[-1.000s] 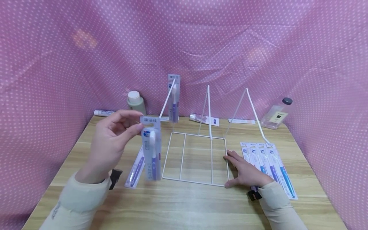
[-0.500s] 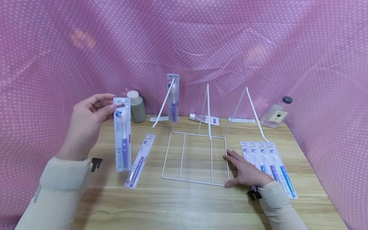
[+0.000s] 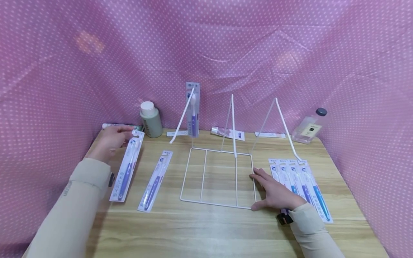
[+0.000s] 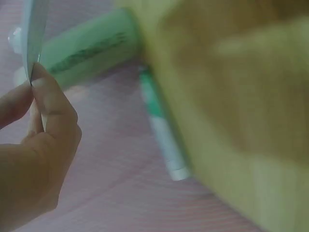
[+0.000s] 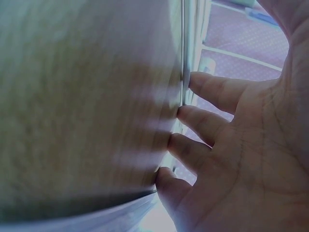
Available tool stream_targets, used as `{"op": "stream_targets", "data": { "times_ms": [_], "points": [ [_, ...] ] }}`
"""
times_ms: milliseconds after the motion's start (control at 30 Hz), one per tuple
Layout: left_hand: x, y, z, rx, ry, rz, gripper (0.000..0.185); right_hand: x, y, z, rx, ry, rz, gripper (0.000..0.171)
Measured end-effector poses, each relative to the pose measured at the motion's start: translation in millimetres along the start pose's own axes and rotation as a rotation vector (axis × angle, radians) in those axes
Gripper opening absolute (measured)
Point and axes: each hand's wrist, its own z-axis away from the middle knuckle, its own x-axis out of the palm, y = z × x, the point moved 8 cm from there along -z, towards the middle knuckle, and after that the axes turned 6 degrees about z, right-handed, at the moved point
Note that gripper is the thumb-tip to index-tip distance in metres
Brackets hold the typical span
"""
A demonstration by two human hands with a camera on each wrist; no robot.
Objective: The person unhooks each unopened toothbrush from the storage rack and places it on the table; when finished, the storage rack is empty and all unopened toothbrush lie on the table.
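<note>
A toothbrush in a clear blister pack (image 3: pixel 127 166), purple-handled, slants at the left of the table. My left hand (image 3: pixel 111 141) pinches its top end; in the left wrist view the thumb and forefinger grip the thin edge of the pack (image 4: pixel 35 38). A second packed purple toothbrush (image 3: pixel 155 181) lies just right of it. At the right edge of the white wire rack (image 3: pixel 206 175), my right hand (image 3: pixel 274 193) rests with fingers spread, fingertips at the rack's side wire and the tabletop. Another packed toothbrush (image 3: pixel 193 111) hangs on the rack's left arm.
Several packed toothbrushes (image 3: pixel 306 190) lie in a row beyond my right hand. Along the back stand a green bottle (image 3: pixel 151 120) and a clear black-capped bottle (image 3: pixel 308 129). Toothpaste tubes, one of them a purple-white tube (image 3: pixel 228 133), lie there too. Rack arms (image 3: pixel 233 125) rise forward over the table.
My left hand has carried the packed toothbrush leftward, away from the rack's left arm, and lowered it, tilting it toward the table. The right hand stays at the rack.
</note>
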Motion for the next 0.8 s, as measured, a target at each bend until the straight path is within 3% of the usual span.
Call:
{"op": "stream_targets", "data": {
  "times_ms": [167, 300, 800],
  "points": [
    [9.6, -31.7, -20.3, -0.042, -0.052, 0.065, 0.045, 0, 0, 1, -0.003, 0.004, -0.003, 0.118],
    [17.7, -50.6, -27.0, -0.107, -0.058, 0.105, 0.046, -1, -2, 1, -0.003, -0.002, -0.01, 0.118],
    [49.6, -67.1, -44.0, -0.154, -0.055, 0.069, 0.041, -1, 0, 1, 0.001, -0.003, -0.003, 0.118]
  ]
}}
